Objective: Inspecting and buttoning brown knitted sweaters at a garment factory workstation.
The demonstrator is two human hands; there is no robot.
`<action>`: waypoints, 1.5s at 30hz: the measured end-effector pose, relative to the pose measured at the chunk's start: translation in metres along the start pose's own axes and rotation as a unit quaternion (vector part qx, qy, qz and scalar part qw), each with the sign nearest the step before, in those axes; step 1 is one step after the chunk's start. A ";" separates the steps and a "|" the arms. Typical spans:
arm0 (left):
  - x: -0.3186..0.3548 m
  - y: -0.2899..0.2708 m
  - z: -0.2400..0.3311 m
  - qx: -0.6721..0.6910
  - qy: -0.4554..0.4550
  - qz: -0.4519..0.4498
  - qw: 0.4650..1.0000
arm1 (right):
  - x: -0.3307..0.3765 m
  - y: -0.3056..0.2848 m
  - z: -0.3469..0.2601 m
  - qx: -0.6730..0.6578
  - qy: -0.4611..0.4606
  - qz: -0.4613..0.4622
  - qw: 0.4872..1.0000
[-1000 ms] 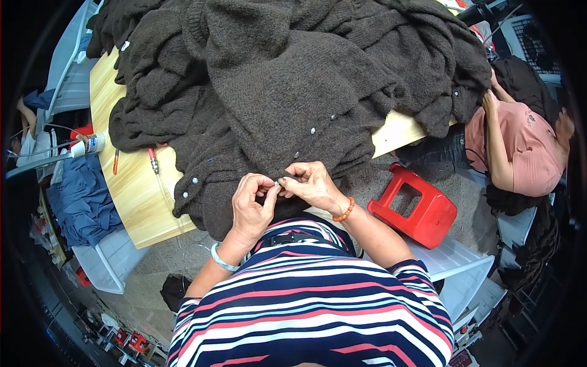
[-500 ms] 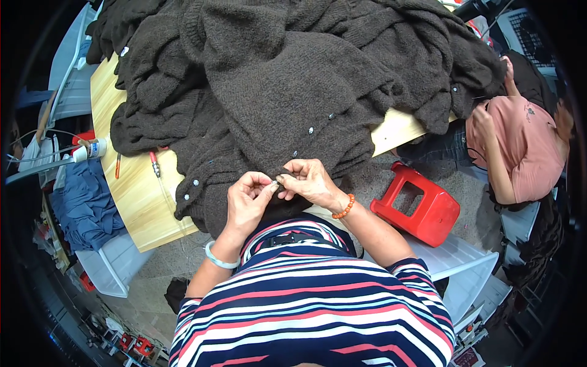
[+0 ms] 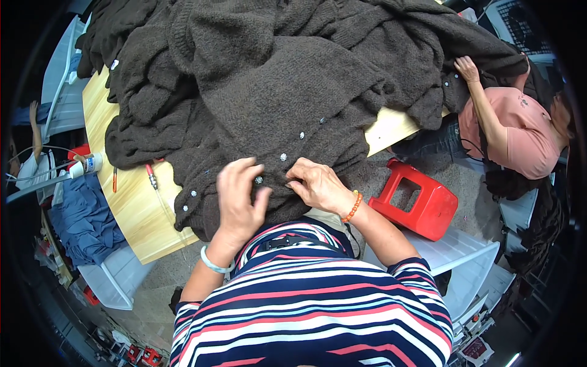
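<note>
A dark brown knitted cardigan (image 3: 293, 92) with a row of shiny buttons lies heaped before me. My left hand (image 3: 238, 202), slightly blurred, is just over its near edge with fingers apart and nothing held. One button (image 3: 258, 180) shows beside those fingers. To the right, my right hand (image 3: 318, 186) has its fingers bent and thumb pressed in, pinching the knit at the edge; the fingertips are partly hidden. Another button (image 3: 283, 157) sits on the fabric just beyond, and further ones run up to the right. Two more buttons lie on the knit at the left.
Under the heap is a wooden table (image 3: 131, 226); a red-handled tool (image 3: 151, 176) and an orange pen-like stick (image 3: 115, 180) lie on it. A red plastic stool (image 3: 437, 211) stands at right. A co-worker in pink (image 3: 510, 131) handles the fabric's far right. Blue cloth (image 3: 85, 211) is piled left.
My hands, earlier pinching together at a button, have come apart. The left has opened and moved left; the right has shifted slightly right. The co-worker's hand now reaches onto the fabric.
</note>
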State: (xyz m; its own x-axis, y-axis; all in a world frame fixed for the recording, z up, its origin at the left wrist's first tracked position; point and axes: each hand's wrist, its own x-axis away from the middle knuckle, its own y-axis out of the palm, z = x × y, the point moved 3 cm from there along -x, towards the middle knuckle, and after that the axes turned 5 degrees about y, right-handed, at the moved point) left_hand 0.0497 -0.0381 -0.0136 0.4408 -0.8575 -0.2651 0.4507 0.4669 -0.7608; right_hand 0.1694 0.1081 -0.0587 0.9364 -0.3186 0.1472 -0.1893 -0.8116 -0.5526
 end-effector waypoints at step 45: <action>-0.049 0.031 -0.035 0.178 -0.176 -0.248 0.936 | -0.010 0.001 -0.005 -0.074 0.012 -0.034 0.997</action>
State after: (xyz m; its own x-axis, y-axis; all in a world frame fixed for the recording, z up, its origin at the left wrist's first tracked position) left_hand 0.0149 0.0113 -0.0450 0.3084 -0.8927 0.3285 0.8706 0.1257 -0.4756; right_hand 0.1579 0.1082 -0.0564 0.9416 -0.2700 0.2011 -0.1682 -0.8948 -0.4136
